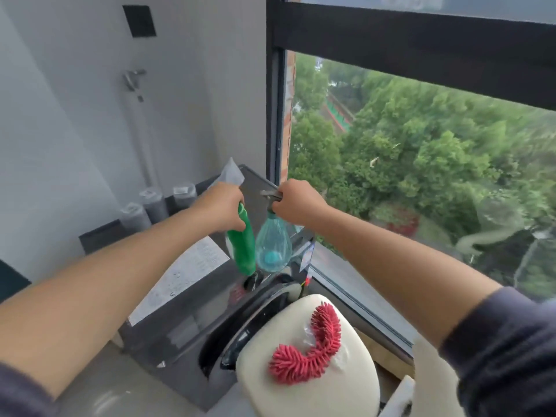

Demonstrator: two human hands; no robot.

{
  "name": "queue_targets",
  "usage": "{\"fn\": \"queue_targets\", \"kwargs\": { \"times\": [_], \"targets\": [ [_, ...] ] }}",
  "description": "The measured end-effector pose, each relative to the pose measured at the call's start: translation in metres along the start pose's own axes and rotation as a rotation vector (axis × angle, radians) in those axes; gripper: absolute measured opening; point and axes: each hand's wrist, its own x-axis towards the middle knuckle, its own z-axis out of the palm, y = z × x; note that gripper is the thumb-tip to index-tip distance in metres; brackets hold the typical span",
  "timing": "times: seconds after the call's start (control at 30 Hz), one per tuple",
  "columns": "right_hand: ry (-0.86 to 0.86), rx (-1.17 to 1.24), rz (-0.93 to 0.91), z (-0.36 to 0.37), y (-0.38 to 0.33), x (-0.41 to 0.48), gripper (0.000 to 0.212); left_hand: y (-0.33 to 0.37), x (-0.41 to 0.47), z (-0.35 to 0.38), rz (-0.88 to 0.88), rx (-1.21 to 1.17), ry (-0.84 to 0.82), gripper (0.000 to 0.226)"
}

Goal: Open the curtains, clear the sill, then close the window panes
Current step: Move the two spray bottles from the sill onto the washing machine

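Head cam, looking down at the washer (192, 320) in the corner, so I'll place everything off that.

Both arms are stretched out over the washer's top. Left hand (221, 207) is wrapped around the upper end of a green bottle (243, 245), and there's a clear plastic bag (230, 173) poking up out of the same fist. Right hand (296, 206) is clenched on the trigger head of a clear spray bottle (273, 246) with a blue ball sitting in the bottom. The two bottles hang side by side, just about touching, over the washer's front right corner. Can't tell if either base is actually resting on the top or just hovering.

The washer top is mostly bare on the left, except for a white sheet (180, 275) lying flat toward its front edge. Behind the washer, against the wall, three dark jars (156, 203) stand in a row.

Right of the washer is the window (421, 164) with a black frame, trees outside. Its bottom rail runs right past the washer's right edge, so it's tight there.

In front of the washer, nearest me, a cream cushion (301, 371) with a red bristly brush (313, 344) curled on top, close to the washer's door.
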Motion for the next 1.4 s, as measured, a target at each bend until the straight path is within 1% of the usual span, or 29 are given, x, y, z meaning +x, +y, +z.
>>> {"fn": "queue_targets", "kwargs": {
  "times": [0.13, 0.23, 0.37, 0.47, 0.73, 0.93, 1.07, 1.13, 1.23, 1.33, 1.4],
  "targets": [
    [0.015, 0.017, -0.014, 0.029, -0.037, 0.037, 0.017, -0.049, 0.017, 0.010, -0.075, -0.022, 0.014, 0.016],
    [0.019, 0.031, -0.006, 0.047, -0.053, 0.055, 0.011, -0.074, 0.027, 0.020, -0.107, -0.032, 0.016, 0.018],
    [0.025, 0.014, -0.019, 0.064, -0.067, 0.073, 0.013, -0.102, 0.043, 0.031, -0.134, -0.046, 0.022, 0.026],
    [0.031, 0.012, -0.018, 0.070, -0.074, 0.082, 0.014, -0.116, 0.053, 0.037, -0.138, -0.040, 0.009, 0.027],
    [0.047, 0.066, 0.011, 0.078, -0.078, 0.107, 0.014, -0.135, 0.080, 0.049, -0.189, -0.032, -0.013, 0.033],
    [0.064, 0.098, 0.013, 0.075, -0.073, 0.112, 0.015, -0.141, 0.090, 0.051, -0.174, 0.000, -0.021, 0.034],
    [0.064, 0.109, 0.006, 0.071, -0.069, 0.105, 0.013, -0.151, 0.089, 0.060, -0.181, -0.078, 0.042, 0.028],
    [0.068, 0.107, -0.007, 0.070, -0.067, 0.102, 0.015, -0.151, 0.085, 0.067, -0.185, -0.118, 0.071, 0.034],
    [0.058, 0.101, -0.015, 0.069, -0.063, 0.097, 0.017, -0.145, 0.078, 0.074, -0.201, -0.073, 0.082, 0.058],
    [0.050, 0.119, -0.020, 0.069, -0.061, 0.091, 0.016, -0.137, 0.071, 0.074, -0.216, -0.039, 0.053, 0.066],
    [0.057, 0.142, -0.031, 0.068, -0.060, 0.087, 0.026, -0.130, 0.064, 0.071, -0.255, -0.026, 0.022, 0.074]
  ]
}}
